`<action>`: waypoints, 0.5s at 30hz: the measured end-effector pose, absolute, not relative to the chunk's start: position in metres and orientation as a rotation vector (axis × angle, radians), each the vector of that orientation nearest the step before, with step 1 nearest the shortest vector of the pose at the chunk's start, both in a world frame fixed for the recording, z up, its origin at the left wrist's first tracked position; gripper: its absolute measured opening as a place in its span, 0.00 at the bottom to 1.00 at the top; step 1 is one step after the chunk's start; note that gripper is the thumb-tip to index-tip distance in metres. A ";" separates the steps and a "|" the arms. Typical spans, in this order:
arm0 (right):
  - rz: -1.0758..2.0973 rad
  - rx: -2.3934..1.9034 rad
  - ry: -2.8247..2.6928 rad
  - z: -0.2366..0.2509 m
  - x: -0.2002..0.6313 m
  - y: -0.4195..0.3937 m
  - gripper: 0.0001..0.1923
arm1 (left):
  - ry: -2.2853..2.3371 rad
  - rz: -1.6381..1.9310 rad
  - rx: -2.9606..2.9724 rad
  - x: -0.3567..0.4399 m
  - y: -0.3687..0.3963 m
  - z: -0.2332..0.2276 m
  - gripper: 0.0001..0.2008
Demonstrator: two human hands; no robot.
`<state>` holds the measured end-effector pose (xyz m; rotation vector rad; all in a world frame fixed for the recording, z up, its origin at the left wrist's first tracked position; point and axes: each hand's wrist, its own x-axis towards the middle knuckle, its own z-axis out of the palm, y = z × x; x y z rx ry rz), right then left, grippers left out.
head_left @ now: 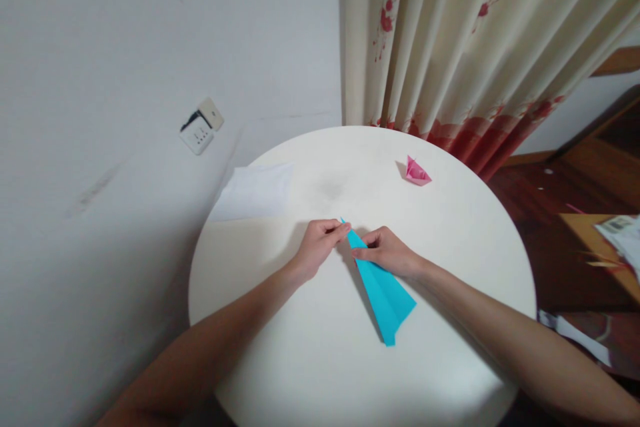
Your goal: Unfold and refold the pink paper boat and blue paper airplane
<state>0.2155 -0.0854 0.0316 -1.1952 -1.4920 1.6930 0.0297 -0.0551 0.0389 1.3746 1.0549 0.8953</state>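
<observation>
A blue sheet of folded paper [383, 293], long and narrow with a pointed far end, slants across the middle of the round white table [280, 347]. My left hand [320, 243] pinches it close to the point, thumb and fingers together. Farther down its right edge, my right hand [385, 250] grips the paper between thumb and fingers. The wider end spreads toward me and shows a crease. Part of the right-hand fingers is hidden behind the paper.
A pink folded paper boat [418, 172] stands at the table's back right. White paper [255, 192] lies at the back left, near the wall with a socket [197, 135]. A curtain [450, 47] hangs behind the table. A wooden surface with papers [620, 240] is at right.
</observation>
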 end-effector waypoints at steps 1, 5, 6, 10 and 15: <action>1.706 -1.202 -1.495 0.031 0.216 -0.086 0.23 | 1.059 0.901 1.371 0.029 -0.054 0.039 0.23; 1.674 -1.175 -1.469 0.026 0.215 -0.086 0.24 | 1.014 0.790 1.351 0.029 -0.054 0.038 0.22; 1.662 -1.173 -1.449 0.025 0.214 -0.085 0.24 | 1.006 0.751 1.353 0.029 -0.055 0.038 0.21; 1.659 -1.182 -1.408 0.025 0.214 -0.084 0.24 | 0.997 0.728 1.370 0.030 -0.057 0.037 0.21; 1.706 -1.156 -1.377 0.028 0.214 -0.084 0.22 | 0.996 0.737 1.360 0.030 -0.057 0.037 0.22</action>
